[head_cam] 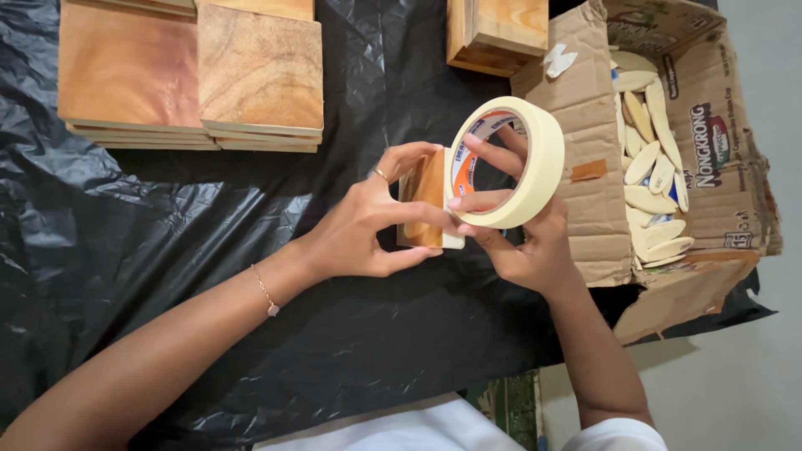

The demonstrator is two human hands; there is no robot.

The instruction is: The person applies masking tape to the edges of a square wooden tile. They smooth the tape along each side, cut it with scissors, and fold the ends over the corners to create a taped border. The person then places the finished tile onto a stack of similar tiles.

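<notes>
Left hand (363,225): fingers and thumb closed around a small wood block (424,196), thumb along its lower edge, fingers over its top; a ring on one finger; a thin bracelet (266,291) at the wrist.

Right hand (522,238): closed on a tape roll (535,163), fingers passed through the core, palm beneath the roll's lower rim; the roll stands on edge, tilted, its open face toward the camera.

Block: held upright above the black sheet (167,250), between the two hands; its right edge touches the roll; a pale strip of tape shows along its lower right corner, though whether it is stuck down cannot be told.

Sheet: black plastic, crinkled, covering the work surface.

Wood slabs (192,75): square, stacked in two adjoining piles, upper left, well apart from the hands.

Wood box (497,33): top centre, partly cut off by the frame edge.

Carton (718,150): brown cardboard, flaps open, at right, just beside the right hand; holds many pale oval wood biscuits (652,175), heaped loosely.

Sleeves: white, at the lower edge; floor: pale grey, at far right.
</notes>
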